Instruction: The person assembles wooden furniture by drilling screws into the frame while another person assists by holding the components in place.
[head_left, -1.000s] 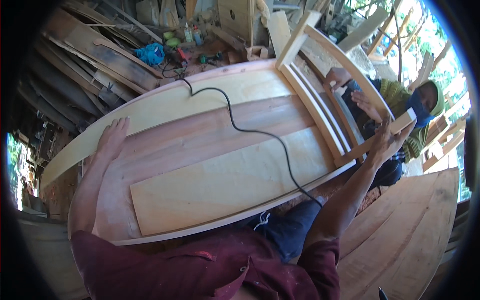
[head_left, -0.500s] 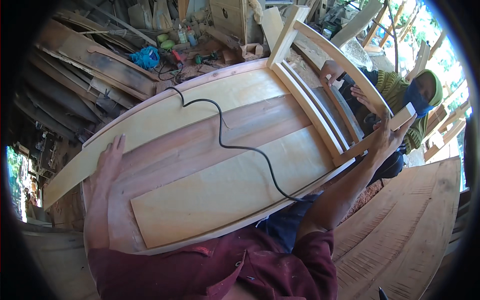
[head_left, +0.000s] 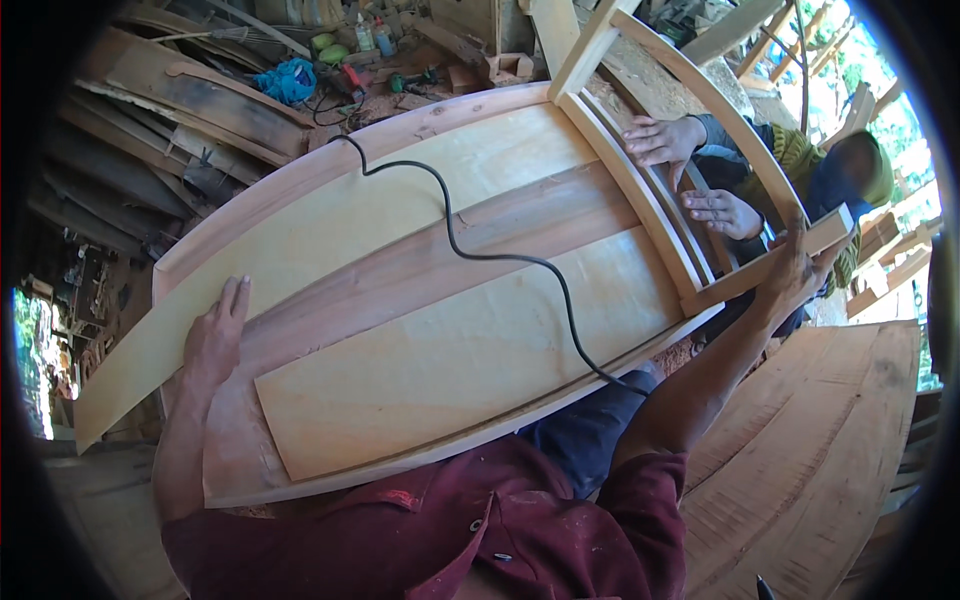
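Pale plywood strip [head_left: 350, 215] along far edge of wooden panel [head_left: 560, 210], tip jutting past left end | left hand [head_left: 213, 338] laid over strip, fingers extended, unclenched | right hand [head_left: 793, 270] grasping wooden frame [head_left: 630, 190] at right end | black cable [head_left: 520, 259] trailing across panel to near edge | co-worker's hands [head_left: 727, 212] beyond right end

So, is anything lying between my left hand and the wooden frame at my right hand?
Yes, a black cord lies across the pale boards between your left hand and the wooden frame. Your right hand grips the frame directly.
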